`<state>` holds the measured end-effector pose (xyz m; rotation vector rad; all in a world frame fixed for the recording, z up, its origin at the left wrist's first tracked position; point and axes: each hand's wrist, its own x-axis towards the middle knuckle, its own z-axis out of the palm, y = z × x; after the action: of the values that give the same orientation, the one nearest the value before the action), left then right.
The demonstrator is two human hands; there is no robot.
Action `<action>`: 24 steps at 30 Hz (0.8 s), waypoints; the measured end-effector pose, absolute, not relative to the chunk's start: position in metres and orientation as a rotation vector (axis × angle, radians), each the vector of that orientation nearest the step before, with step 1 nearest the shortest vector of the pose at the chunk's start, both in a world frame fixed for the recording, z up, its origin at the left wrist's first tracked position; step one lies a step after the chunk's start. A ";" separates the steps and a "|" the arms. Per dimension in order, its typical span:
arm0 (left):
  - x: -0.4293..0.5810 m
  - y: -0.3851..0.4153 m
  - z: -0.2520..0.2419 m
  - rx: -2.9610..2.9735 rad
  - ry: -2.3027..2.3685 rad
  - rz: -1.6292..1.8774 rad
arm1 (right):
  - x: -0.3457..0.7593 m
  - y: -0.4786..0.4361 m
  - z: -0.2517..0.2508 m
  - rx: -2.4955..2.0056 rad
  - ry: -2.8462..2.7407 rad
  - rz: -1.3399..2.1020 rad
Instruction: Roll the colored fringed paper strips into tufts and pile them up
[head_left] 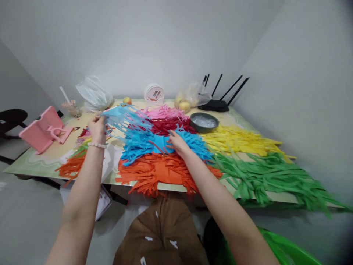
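My left hand (97, 125), with a beaded bracelet on the wrist, pinches one end of a light blue fringed strip (121, 113), which hangs blurred toward the right. Below it lies a pile of blue fringed strips (160, 143). My right hand (178, 142) rests over this blue pile with its fingers apart. Nearer the front edge is an orange fringed pile (167, 173). Behind the blue are dark red (172, 126) and pink (165, 112) fringes. Yellow (242, 140) and green (264, 176) fringes spread out on the right.
On the table (33, 158) stand a pink folding stand (45, 129), a drink cup (72, 108), a plastic bag (95, 94), a grey bowl (204, 122), bagged fruit (184, 105) and a black router (215, 106). Orange fringe (72, 165) lies front left.
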<state>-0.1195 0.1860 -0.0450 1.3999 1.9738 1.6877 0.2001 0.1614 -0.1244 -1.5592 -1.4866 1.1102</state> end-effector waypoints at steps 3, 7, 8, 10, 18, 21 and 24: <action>-0.153 0.169 -0.021 1.282 2.071 1.746 | 0.214 0.155 -0.117 -1.446 -1.348 1.228; -0.172 0.125 0.020 1.340 2.169 1.940 | 0.227 0.130 -0.098 -1.355 -1.348 1.258; -0.168 0.110 0.027 1.440 2.194 1.974 | 0.226 0.120 -0.091 -1.347 -1.361 1.224; -0.145 0.078 0.033 1.878 2.226 1.840 | 0.216 0.092 -0.074 -1.310 -1.390 1.112; -0.024 -0.025 0.007 2.588 1.694 0.989 | 0.140 -0.013 -0.042 -0.845 -1.896 0.223; -0.022 -0.039 0.008 2.481 1.542 0.940 | 0.155 -0.014 -0.042 -0.921 -1.971 0.212; -0.029 -0.038 0.009 2.302 1.357 0.921 | 0.186 -0.015 -0.028 -0.965 -2.043 0.414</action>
<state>-0.0290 -0.0382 0.0094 2.3021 1.3565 0.9207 0.1858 -0.0150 -0.0280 -0.9655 -2.0426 0.4141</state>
